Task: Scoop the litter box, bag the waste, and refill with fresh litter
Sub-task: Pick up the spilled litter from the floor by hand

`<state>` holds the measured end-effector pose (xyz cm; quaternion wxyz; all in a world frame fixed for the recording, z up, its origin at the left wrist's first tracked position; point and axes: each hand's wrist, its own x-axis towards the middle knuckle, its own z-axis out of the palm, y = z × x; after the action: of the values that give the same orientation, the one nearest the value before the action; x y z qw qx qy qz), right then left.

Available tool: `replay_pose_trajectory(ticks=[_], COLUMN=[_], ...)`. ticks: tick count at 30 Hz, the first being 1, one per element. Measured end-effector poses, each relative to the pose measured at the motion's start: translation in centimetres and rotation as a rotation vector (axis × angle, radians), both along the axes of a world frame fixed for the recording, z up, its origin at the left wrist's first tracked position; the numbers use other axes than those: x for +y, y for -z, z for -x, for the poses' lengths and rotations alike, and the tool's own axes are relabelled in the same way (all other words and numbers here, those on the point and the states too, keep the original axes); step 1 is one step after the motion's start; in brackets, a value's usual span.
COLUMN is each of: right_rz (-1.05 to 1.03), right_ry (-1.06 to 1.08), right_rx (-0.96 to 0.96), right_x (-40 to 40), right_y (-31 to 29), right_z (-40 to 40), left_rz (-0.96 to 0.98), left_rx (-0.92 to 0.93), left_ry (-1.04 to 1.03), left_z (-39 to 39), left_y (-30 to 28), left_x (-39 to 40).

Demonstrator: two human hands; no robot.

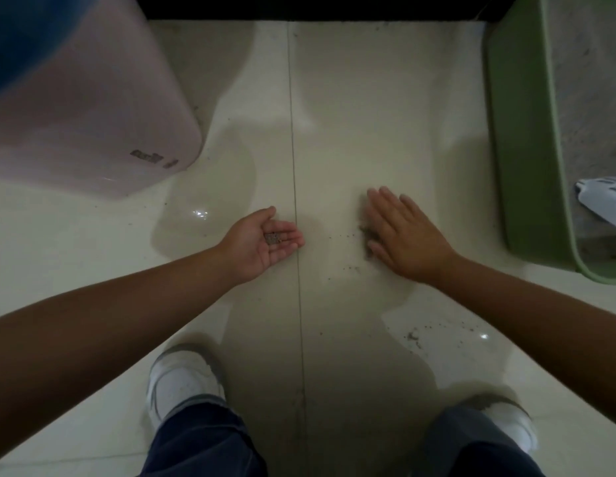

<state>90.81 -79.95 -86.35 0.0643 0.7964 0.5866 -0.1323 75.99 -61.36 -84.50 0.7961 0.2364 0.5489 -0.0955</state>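
The green litter box [526, 139] stands at the right edge, with grey litter [592, 98] inside and a white scoop [605, 201] lying in it. On the tiled floor my left hand [261, 241] lies palm up and cupped, carrying a small heap of spilled litter grains [273, 238]. My right hand [402, 235] lies flat, palm down, on the floor to the right of it, fingers straight, touching a little pile of grains [366, 232] at its left edge. Loose grains [351, 268] are scattered between the hands.
A pink bin [93, 115] with a blue bag [24, 36] stands at the upper left. More spilled grains [414, 337] lie on the floor at the lower right. My two white shoes [182, 376] and dark trouser legs are at the bottom. A dark wall base runs along the top.
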Motion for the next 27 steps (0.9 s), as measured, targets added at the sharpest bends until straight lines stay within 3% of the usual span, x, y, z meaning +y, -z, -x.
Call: replay_pose_trajectory(ticks=[4,10,13,16,21,27], right_rz=[0.015,-0.096,-0.150,-0.076,-0.119,-0.049], right_ry=[0.044,-0.116,-0.070,0.051,-0.029,-0.204], right_rx=[0.082,0.157,0.192,0.257,0.337,0.229], right_x=[1.5,-1.7,-2.2,-1.3,-0.1,0.9], right_y=[0.1,0.5,0.3,-0.4,-0.1,-0.6], right_z=[-1.1,1.4,2.4,2.2,0.9,0.3], left_rz=[0.019,0.073,0.120,0.157,0.142,0.151], left_rx=[0.009,-0.014,-0.048,-0.061,-0.048,-0.059], left_ry=[0.035,0.051,0.095,0.144,0.153,0.141], left_z=[0.0,-0.2,-0.4,-0.5,-0.4,0.0], left_y=[0.1,0.2,0.1,0.1,0.0,-0.1], left_x=[-0.6,-1.2,-1.1,-1.0,-0.4,-0.1])
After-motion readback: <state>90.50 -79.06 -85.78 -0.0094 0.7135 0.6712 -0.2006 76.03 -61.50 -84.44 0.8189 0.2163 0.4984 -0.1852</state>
